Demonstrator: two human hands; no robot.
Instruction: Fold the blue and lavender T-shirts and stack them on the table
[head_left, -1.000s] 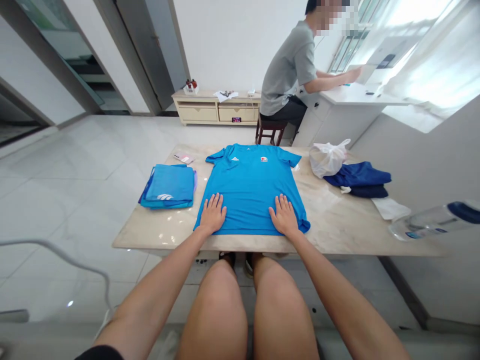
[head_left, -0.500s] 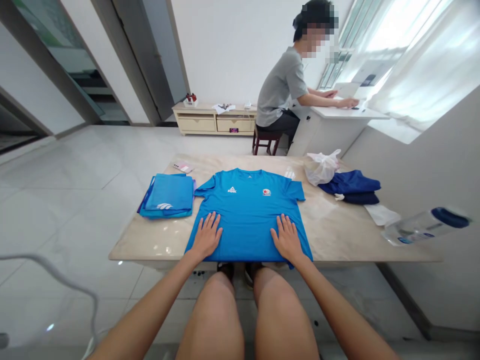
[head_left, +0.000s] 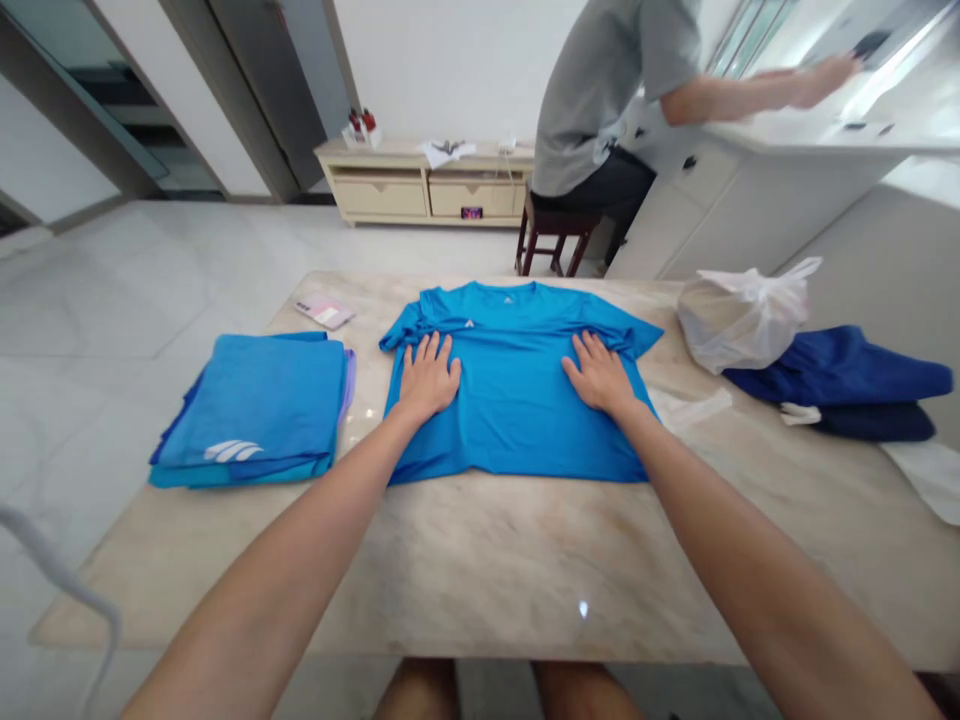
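A blue T-shirt [head_left: 517,420] lies front side up on the marble-look table [head_left: 510,570], its collar away from me. My left hand [head_left: 430,375] presses flat on the left of the chest, fingers stretched out. On the right of the chest rests my right hand [head_left: 600,372], also flat with fingers apart. Ahead of my fingertips the fabric is bunched into a ridge, hiding most of the chest prints. The hem lies well in from the table's near edge. Left of the shirt sits a stack of folded blue clothes [head_left: 277,395] with a white print on top.
A pink card or packet [head_left: 325,309] lies at the back left. To the right are a white plastic bag [head_left: 742,320] and dark blue clothing [head_left: 847,370]. Beyond the table, a person in grey [head_left: 600,110] sits on a stool [head_left: 559,225] near a low cabinet [head_left: 382,192].
Both hands have pushed the T-shirt away from me, from the near edge toward the table's far side. Its upper chest has bunched up. My view has moved closer.
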